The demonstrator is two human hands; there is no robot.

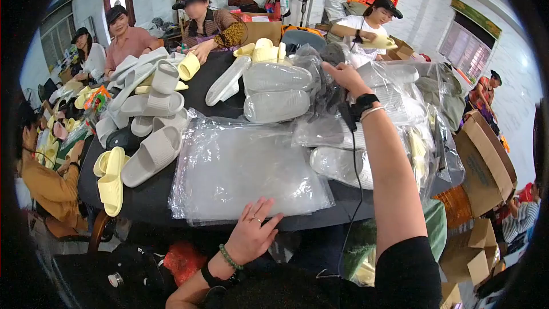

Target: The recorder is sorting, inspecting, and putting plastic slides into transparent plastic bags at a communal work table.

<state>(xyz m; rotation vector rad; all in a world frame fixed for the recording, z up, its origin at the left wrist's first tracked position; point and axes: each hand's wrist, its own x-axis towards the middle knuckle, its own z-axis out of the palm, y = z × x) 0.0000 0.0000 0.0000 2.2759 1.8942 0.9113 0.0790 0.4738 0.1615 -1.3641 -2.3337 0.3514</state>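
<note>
At the near edge of the dark round table (154, 200), the left hand (254, 234) lies flat with fingers spread open, fingertips (264, 204) resting on the front edge of a stack of clear plastic bags (240, 166), gripping nothing. That stack lies spread flat on the table right in front of the person.

Farther out, the right hand (346, 77) reaches across the table, its fingers loosely open and extended toward a bagged dark slipper (331, 57); whether they touch it cannot be told. A black wristband (364, 103) sits on that wrist, with a thin cable hanging from it.

Just left of the hand lie grey slippers in bags (274, 94); below the forearm lies another bagged pale slipper (340, 166). Loose grey slippers (151, 154) and yellow slippers (110, 180) lie on the table's left side. Other people sit around the far side.
</note>
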